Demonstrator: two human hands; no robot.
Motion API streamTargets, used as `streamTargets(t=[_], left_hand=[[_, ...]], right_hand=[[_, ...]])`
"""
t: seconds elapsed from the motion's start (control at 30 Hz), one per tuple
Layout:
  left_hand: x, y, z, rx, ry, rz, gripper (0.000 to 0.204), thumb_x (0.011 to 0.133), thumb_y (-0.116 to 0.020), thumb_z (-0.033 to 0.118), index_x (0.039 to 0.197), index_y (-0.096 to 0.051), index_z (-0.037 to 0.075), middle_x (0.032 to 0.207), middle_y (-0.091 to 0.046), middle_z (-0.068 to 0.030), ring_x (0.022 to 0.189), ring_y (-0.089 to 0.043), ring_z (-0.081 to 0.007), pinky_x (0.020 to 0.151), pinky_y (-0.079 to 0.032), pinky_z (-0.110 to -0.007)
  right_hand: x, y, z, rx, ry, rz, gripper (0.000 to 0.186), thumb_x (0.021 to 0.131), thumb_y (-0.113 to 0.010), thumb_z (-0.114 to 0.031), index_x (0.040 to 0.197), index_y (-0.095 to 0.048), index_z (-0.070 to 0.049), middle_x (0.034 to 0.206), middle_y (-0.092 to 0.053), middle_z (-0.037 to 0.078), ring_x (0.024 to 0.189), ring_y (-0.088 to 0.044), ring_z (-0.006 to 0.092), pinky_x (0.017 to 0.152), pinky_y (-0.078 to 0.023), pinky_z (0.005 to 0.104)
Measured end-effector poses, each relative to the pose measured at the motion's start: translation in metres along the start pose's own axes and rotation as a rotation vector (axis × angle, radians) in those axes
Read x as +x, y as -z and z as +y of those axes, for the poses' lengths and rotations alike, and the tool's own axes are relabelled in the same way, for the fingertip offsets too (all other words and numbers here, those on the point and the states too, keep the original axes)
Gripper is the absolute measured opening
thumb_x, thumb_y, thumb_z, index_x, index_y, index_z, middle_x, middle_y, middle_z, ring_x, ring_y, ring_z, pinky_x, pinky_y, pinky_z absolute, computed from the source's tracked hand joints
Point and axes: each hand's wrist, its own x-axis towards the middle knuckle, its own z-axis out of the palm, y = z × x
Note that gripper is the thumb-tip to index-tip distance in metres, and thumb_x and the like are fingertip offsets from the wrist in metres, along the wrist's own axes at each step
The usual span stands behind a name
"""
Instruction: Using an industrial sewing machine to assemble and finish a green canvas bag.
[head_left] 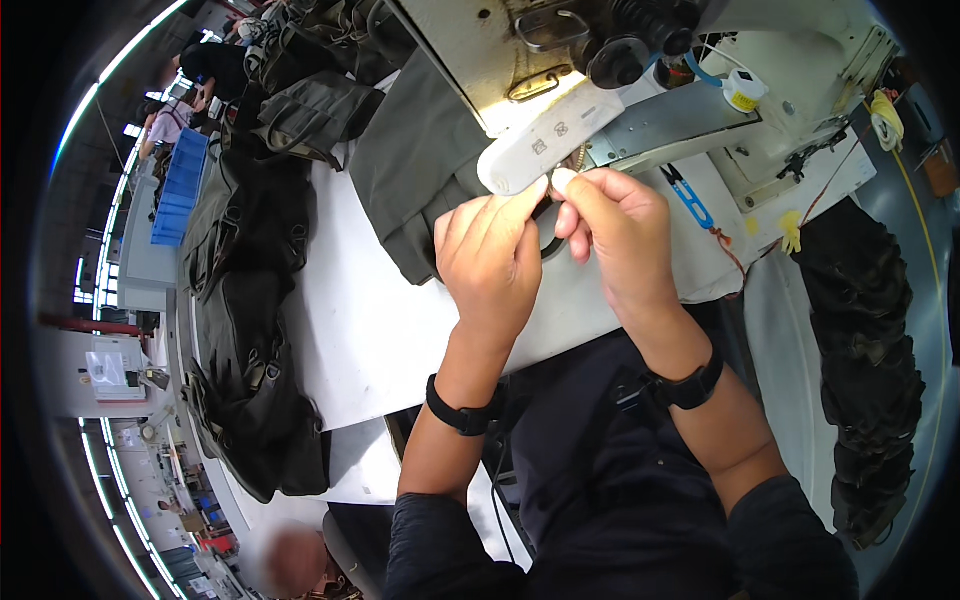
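Observation:
My left hand (pixel 488 258) has its fingers curled over the edge of olive-grey bag fabric (pixel 405 165), fingertips meeting just below the sewing machine's white head cover (pixel 540 140). My right hand (pixel 625 230) pinches with thumb and forefinger beside them, at the needle area by the metal bed plate (pixel 670 125); what both fingertips hold is mostly hidden. A dark strap loop shows between my hands. Blue thread snips (pixel 686 195) with an orange cord lie right of my right hand.
Piled olive bags (pixel 250 370) line the white table (pixel 350 350) at left; more dark fabric (pixel 865 370) lies at right. A small labelled bottle (pixel 742 90) sits on the machine. Blue bins (pixel 180 185), co-workers (pixel 175 125) and a blurred head (pixel 295 560) are farther left.

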Motion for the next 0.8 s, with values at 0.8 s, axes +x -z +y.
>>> streamTargets(t=[0.8], left_hand=[[0.007, -0.011, -0.002, 0.069, -0.096, 0.132, 0.021, 0.079, -0.079, 0.0, 0.097, -0.076, 0.011, 0.1, -0.079, -0.001, 0.087, -0.071, -0.0175, 0.082, -0.047, -0.03]], right_hand=[[0.041, 0.018, -0.036, -0.283, 0.139, -0.241, 0.024, 0.095, -0.067, -0.022, 0.087, -0.07, 0.001, 0.061, -0.062, 0.0, 0.045, -0.05, 0.0051, 0.044, -0.04, 0.0226]])
